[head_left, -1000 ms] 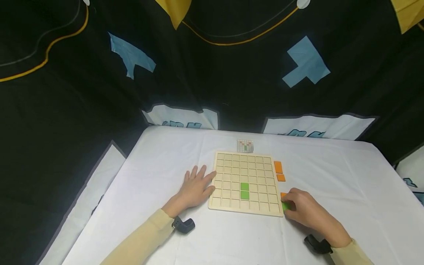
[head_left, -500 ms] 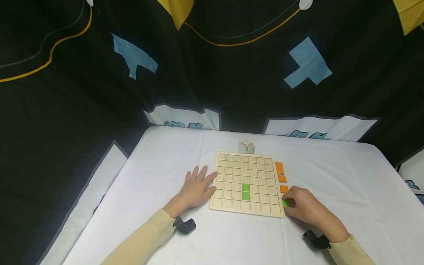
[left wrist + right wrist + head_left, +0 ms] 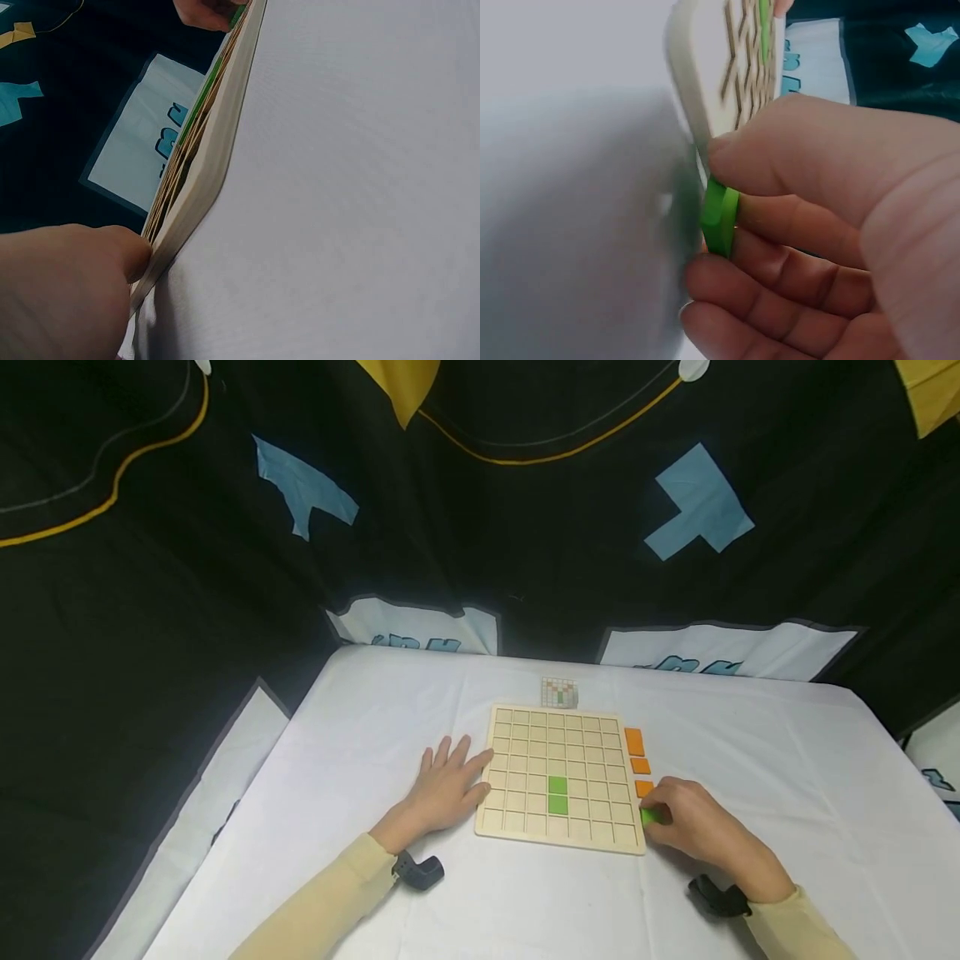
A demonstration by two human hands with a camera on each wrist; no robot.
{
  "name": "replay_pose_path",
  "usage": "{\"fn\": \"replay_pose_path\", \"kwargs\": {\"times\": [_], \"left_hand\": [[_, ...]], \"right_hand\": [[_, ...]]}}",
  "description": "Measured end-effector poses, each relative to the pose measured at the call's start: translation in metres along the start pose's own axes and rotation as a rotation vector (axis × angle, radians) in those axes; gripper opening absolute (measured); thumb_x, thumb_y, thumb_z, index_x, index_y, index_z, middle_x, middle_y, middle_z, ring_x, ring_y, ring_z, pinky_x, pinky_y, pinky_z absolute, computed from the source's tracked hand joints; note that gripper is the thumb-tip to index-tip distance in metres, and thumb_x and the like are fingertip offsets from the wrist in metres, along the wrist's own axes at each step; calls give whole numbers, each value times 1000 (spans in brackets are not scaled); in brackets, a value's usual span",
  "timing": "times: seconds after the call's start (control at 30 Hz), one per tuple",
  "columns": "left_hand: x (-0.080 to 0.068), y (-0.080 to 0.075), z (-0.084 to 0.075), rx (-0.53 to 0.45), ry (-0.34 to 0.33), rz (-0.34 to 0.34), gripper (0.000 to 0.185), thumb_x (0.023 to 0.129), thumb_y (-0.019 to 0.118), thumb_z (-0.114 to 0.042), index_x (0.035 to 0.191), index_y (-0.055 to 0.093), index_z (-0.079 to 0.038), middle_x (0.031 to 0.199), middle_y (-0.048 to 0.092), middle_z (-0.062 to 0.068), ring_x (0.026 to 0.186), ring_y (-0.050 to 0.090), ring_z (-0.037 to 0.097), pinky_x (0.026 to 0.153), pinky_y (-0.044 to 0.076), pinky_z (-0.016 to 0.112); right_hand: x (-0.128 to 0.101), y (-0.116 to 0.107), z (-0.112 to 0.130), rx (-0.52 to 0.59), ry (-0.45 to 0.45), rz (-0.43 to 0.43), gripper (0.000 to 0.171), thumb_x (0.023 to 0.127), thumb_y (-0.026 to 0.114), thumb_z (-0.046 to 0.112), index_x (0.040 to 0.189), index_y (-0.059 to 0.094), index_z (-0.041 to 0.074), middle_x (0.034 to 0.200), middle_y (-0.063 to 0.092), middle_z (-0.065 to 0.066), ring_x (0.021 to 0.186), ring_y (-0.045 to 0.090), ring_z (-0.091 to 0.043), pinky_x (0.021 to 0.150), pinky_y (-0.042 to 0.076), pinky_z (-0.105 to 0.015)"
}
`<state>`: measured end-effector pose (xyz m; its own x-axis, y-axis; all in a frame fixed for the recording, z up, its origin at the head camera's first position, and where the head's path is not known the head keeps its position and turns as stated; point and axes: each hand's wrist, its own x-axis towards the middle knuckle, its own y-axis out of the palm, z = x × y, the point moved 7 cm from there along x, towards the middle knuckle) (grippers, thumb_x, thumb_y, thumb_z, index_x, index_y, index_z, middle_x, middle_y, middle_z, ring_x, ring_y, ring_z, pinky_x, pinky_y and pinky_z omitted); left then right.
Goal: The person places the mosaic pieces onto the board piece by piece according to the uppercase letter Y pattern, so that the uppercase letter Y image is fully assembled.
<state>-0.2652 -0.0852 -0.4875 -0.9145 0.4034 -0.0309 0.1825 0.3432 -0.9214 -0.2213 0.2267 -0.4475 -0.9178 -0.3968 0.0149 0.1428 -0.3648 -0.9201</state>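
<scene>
A wooden grid board (image 3: pixel 558 752) lies on the white table (image 3: pixel 450 893). A green tile (image 3: pixel 557 795) fills two of its squares. My left hand (image 3: pixel 442 787) lies flat against the board's left edge (image 3: pixel 202 187), fingers straight. My right hand (image 3: pixel 690 827) pinches a green piece (image 3: pixel 649 816) between thumb and fingers at the board's lower right corner; the right wrist view shows this green piece (image 3: pixel 720 217) on edge beside the board's rim (image 3: pixel 697 82). Three orange pieces (image 3: pixel 637 762) sit in a column right of the board.
A small pattern card (image 3: pixel 559 692) lies just beyond the board's far edge. Black cloth with blue and yellow shapes (image 3: pixel 697 502) hangs behind and around the table. The table's left edge (image 3: pixel 225 827) drops to dark cloth.
My right hand with the green piece has shifted slightly up along the board's right edge, uncovering the third orange piece. The left hand has stayed put.
</scene>
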Motion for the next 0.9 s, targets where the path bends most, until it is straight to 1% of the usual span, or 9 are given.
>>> {"fn": "replay_pose_path", "kwargs": {"times": [0.07, 0.13, 0.23, 0.3, 0.5, 0.63, 0.73, 0.87, 0.9], "left_hand": [[0, -1, 0, 3, -4, 4, 56, 104, 50, -40, 155, 45, -19, 165, 28, 26, 153, 16, 56, 120, 13, 75], [0, -1, 1, 4, -5, 3, 56, 104, 49, -41, 155, 45, -19, 166, 28, 26, 153, 16, 56, 120, 13, 74], [0, -1, 1, 1, -5, 1, 56, 104, 49, -41, 155, 45, -19, 166, 28, 26, 153, 16, 56, 120, 13, 74], [-1, -1, 1, 0, -4, 1, 56, 104, 49, -41, 155, 45, -19, 166, 28, 26, 153, 16, 56, 120, 13, 74], [-2, -1, 0, -4, 7, -2, 55, 104, 50, -39, 155, 45, -18, 165, 29, 26, 152, 17, 57, 119, 14, 75], [-2, -1, 0, -3, 5, 0, 55, 104, 49, -38, 155, 45, -18, 165, 28, 26, 153, 17, 56, 120, 14, 74], [-2, -1, 0, -1, 7, 1, 55, 104, 48, -38, 155, 44, -19, 165, 28, 26, 153, 17, 56, 120, 14, 74], [-2, -2, 0, 2, 10, -3, 54, 104, 49, -38, 155, 45, -19, 165, 28, 26, 152, 17, 57, 119, 15, 75], [-2, -2, 0, 3, 9, -2, 55, 104, 49, -38, 155, 45, -19, 165, 28, 26, 152, 17, 57, 119, 15, 75]], "right_hand": [[4, -4, 2, 9, -8, -15, 16, 75, 79, 1, 89, 78, 8, 77, 59, 6, 69, 43, -6, 60, 38, -20], [8, -7, 4, 11, -28, -33, 13, 75, 78, 0, 84, 76, 10, 75, 56, 6, 69, 42, -6, 60, 36, -19], [16, -11, 10, 14, -69, -54, 16, 75, 76, -1, 76, 70, 14, 71, 50, 5, 68, 40, -5, 60, 34, -20], [21, -11, 14, 16, -90, -59, 17, 76, 75, -1, 75, 68, 15, 70, 49, 5, 68, 40, -5, 59, 34, -20], [38, -7, 26, 19, -129, -65, 16, 76, 74, -1, 74, 68, 15, 70, 52, 6, 69, 40, -6, 62, 34, -21], [50, -6, 34, 8, -160, -74, 26, 75, 71, -2, 64, 58, 18, 67, 45, 7, 69, 38, -8, 62, 33, -21], [58, -5, 40, 3, -185, -77, 30, 75, 71, -2, 61, 54, 19, 67, 43, 7, 70, 38, -9, 62, 32, -21], [67, -3, 46, -1, -202, -69, 25, 77, 72, -1, 66, 60, 18, 69, 48, 7, 71, 39, -9, 64, 34, -22], [69, -2, 48, -3, -206, -68, 25, 77, 72, -1, 65, 60, 18, 68, 48, 6, 70, 39, -10, 64, 34, -22]]}}
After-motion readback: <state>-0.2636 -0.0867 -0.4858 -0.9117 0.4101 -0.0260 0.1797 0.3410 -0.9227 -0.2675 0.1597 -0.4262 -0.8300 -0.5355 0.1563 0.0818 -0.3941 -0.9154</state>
